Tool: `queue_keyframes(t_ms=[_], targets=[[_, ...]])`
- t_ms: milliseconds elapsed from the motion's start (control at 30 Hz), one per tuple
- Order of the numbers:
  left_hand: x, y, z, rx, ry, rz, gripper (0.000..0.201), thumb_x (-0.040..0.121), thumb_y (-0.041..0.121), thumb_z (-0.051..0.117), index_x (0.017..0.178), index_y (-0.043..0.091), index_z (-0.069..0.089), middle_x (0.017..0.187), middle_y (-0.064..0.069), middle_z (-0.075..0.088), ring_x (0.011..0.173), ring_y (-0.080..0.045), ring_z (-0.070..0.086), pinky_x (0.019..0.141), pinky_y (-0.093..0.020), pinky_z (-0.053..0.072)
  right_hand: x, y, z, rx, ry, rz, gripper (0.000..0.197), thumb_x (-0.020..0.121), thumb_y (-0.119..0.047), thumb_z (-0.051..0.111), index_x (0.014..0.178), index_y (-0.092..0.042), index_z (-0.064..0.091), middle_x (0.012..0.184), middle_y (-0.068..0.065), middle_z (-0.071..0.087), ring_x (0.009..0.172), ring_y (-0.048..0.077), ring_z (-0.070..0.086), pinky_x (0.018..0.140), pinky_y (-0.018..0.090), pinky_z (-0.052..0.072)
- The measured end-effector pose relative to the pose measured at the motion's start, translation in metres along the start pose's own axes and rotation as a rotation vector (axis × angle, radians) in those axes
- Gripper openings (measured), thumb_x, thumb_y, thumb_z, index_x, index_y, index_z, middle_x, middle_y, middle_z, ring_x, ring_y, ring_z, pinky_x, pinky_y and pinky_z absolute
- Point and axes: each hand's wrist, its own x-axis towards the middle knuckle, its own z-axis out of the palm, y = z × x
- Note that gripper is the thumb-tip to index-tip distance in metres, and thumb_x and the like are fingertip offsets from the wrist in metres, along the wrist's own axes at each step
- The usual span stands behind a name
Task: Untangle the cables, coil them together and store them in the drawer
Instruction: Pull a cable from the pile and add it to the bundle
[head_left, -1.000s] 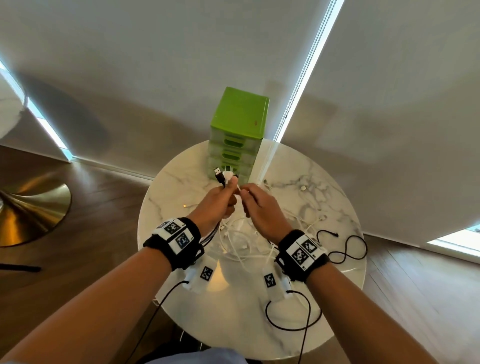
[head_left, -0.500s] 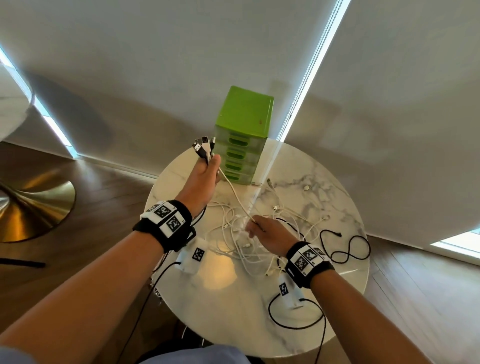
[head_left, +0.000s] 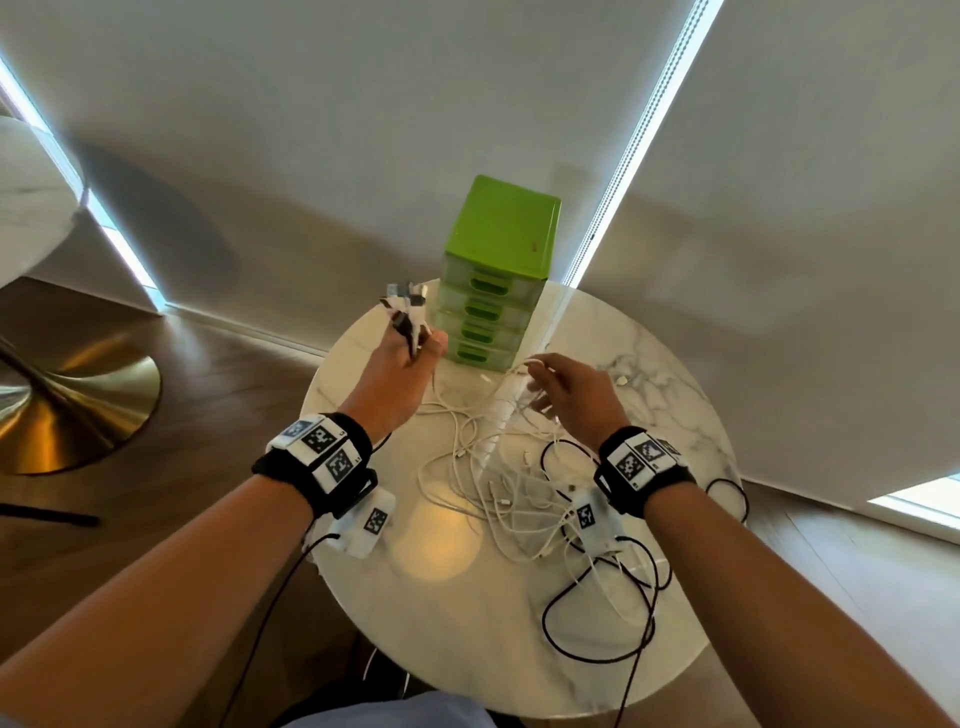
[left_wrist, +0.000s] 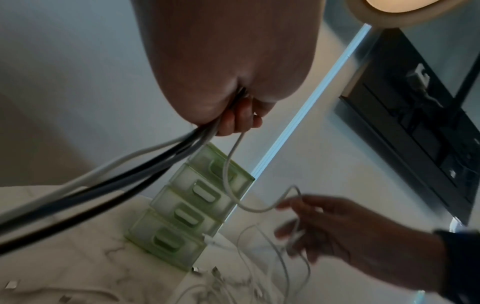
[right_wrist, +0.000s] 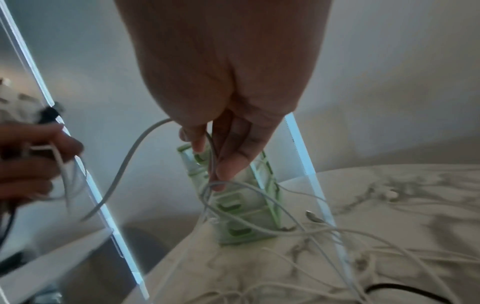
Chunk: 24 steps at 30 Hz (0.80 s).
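My left hand (head_left: 413, 353) is raised left of the green drawer unit (head_left: 498, 270) and grips a bundle of cable ends (head_left: 405, 309), white and black. In the left wrist view its fingers (left_wrist: 239, 117) curl round those cables (left_wrist: 124, 176). My right hand (head_left: 540, 387) hovers in front of the drawers with fingers spread. One white cable (right_wrist: 130, 156) runs from the left hand and passes loosely between the right hand's fingers (right_wrist: 228, 162). The other white cables (head_left: 498, 488) lie tangled on the marble table (head_left: 467, 623). All four drawers (left_wrist: 187, 205) look closed.
A black cable (head_left: 597, 639) loops near the table's right front edge. Loose plugs (head_left: 621, 381) lie on the marble right of the drawer unit. A gold table base (head_left: 62, 405) stands on the wooden floor to the left. Blinds hang behind the table.
My right hand has lifted from the tangle toward the drawer unit, a white cable trailing through its fingers. My left hand stays raised, still holding the cable ends.
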Motion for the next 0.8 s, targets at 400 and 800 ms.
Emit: queue_keyframes(t_ms=[400, 800], targets=[[-0.029, 0.014, 0.025, -0.054, -0.189, -0.033, 0.036, 0.095, 0.047, 0.065, 0.079, 0.016, 0.059, 0.067, 0.008, 0.054, 0.064, -0.009, 0.048, 0.066, -0.03, 0.042, 0.003, -0.049, 0.017, -0.282, -0.094, -0.356, 0.019, 0.098, -0.019, 0.063, 0.111, -0.017, 0.076, 0.075, -0.007, 0.072, 0.059, -0.007, 0.063, 0.069, 0.007, 0.05], [-0.027, 0.021, 0.006, 0.085, -0.247, -0.133, 0.063, 0.08, 0.078, 0.06, 0.097, 0.019, 0.069, 0.085, -0.003, 0.072, 0.077, -0.019, 0.065, 0.075, -0.036, 0.052, -0.005, -0.017, 0.02, -0.121, -0.258, 0.064, 0.011, 0.094, -0.015, 0.069, 0.091, -0.004, 0.07, 0.075, 0.011, 0.076, 0.062, 0.023, 0.072, 0.056, 0.025, 0.057]])
